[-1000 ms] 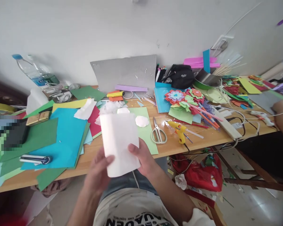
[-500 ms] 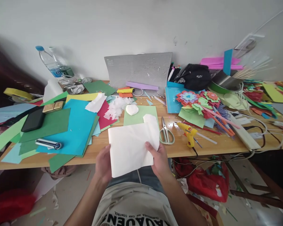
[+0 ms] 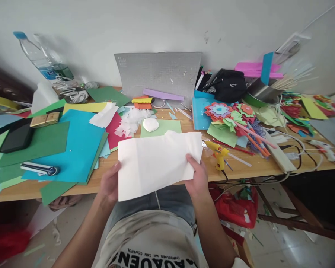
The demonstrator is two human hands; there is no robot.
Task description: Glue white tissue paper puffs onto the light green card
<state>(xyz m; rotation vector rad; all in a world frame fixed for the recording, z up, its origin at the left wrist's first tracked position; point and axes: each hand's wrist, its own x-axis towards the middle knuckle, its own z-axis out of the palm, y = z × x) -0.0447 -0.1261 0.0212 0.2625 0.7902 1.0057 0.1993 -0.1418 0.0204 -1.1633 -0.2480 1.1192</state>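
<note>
A white sheet of paper (image 3: 156,162) with faint creases and an uneven top edge is held over the table's front edge. My left hand (image 3: 111,181) grips its left edge, mostly with the fingers behind it. At the right side, my right hand (image 3: 197,176) pinches the sheet, thumb on top and fingers underneath. Just beyond the paper, a white rounded paper piece (image 3: 151,125) lies on a light green sheet (image 3: 171,125). A yellow glue gun (image 3: 218,153) stands on the table to the right of my right hand. The scissors are hidden behind the paper.
Coloured paper sheets (image 3: 80,145) cover the left, with a stapler (image 3: 40,168) and a phone (image 3: 16,136). White paper scraps (image 3: 132,121) lie behind my paper. To the right are paper flowers (image 3: 220,111), a power strip (image 3: 280,154) and cables. A grey board (image 3: 159,72) leans on the wall.
The white sheet has opened out wider, its folded right part now spread flat. My hands have moved farther apart, and the paper now covers the scissors. The view has shifted slightly.
</note>
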